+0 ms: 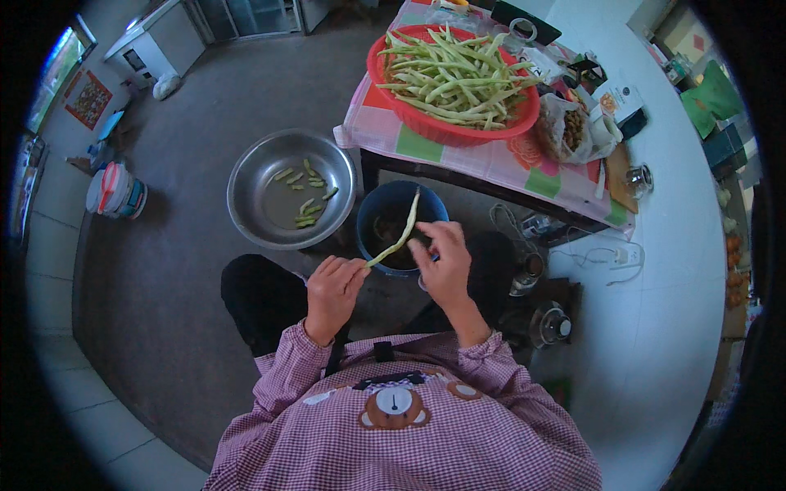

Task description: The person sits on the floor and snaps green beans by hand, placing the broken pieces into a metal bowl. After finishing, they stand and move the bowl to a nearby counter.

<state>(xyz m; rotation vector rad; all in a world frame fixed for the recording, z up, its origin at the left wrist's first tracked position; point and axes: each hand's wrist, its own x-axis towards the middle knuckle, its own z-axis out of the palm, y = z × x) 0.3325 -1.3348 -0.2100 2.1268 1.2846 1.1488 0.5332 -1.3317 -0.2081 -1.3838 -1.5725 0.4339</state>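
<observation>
A long pale green bean pod (pixel 402 236) slants up over a blue bucket (pixel 402 184), its lower end pinched in my left hand (pixel 334 288). My right hand (pixel 443 261) is beside the pod's middle, thumb and forefinger parted, with nothing seen between them. Dark scraps lie inside the bucket, partly hidden by the pod and my hand. Left of the bucket, a wide stainless steel basin (pixel 245 202) holds several short pieces of bean (pixel 307 208). Many whole bean pods (pixel 454 77) are heaped in a red plastic basket (pixel 430 126) on the table.
A low table with a checked cloth (pixel 479 159) is at the upper right. On it are a clear bag of brown pieces (pixel 571 129) and a wooden board (pixel 621 175). A power strip (pixel 627 255), glass jars and a kettle-like pot (pixel 549 325) are at right. A lidded white bucket (pixel 123 193) stands far left.
</observation>
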